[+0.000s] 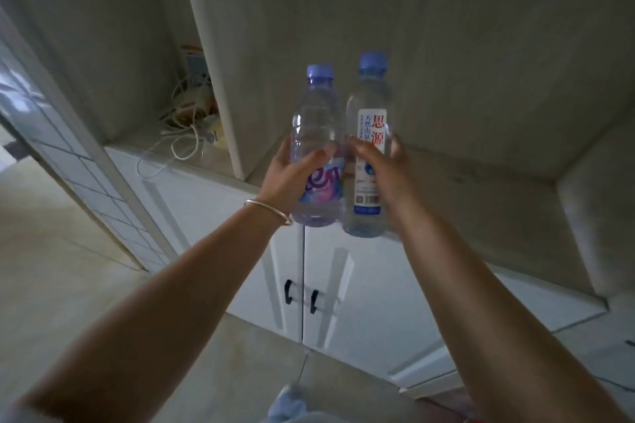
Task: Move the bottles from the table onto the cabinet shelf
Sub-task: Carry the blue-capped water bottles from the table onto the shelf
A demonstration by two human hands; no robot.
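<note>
My left hand grips a clear water bottle with a pink and blue label and a blue cap. A second clear bottle with a white label and red characters is gripped by my right hand. Both bottles are upright, side by side and touching, held in the air in front of the cabinet. The pale cabinet shelf lies just behind and below them, in the wide right-hand compartment.
A vertical divider separates the left compartment, which holds tangled white cables and chargers. Below the shelf are white cabinet doors with black handles. A tiled door frame stands at the left. My foot shows on the floor.
</note>
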